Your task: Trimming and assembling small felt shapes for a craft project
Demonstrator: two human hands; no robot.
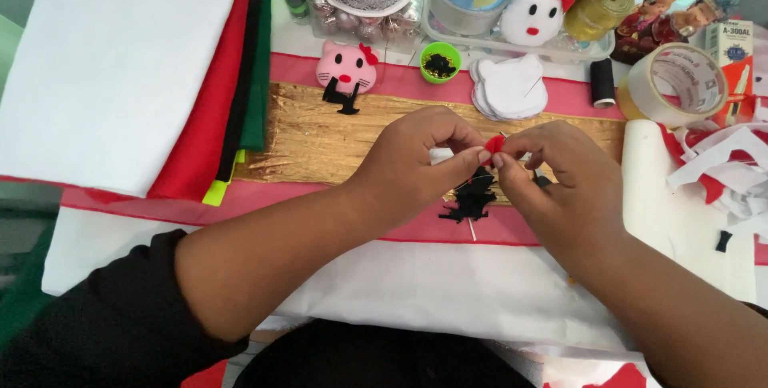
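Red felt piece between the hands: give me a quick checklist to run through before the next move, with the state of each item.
1. Grip on the red felt piece: ok, pinched between the fingertips of the left hand and the right hand.
2. Piece lifted off the gold cloth: ok, held above it.
3. Black felt cutouts within reach: ok, lying just below the hands.
4. Needle or thread in the piece: cannot tell, fingers hide it.
5. Stack of white cat-face shapes close by: ok, just beyond the hands.
6. Black thread spool upright: ok, beside the tape roll.
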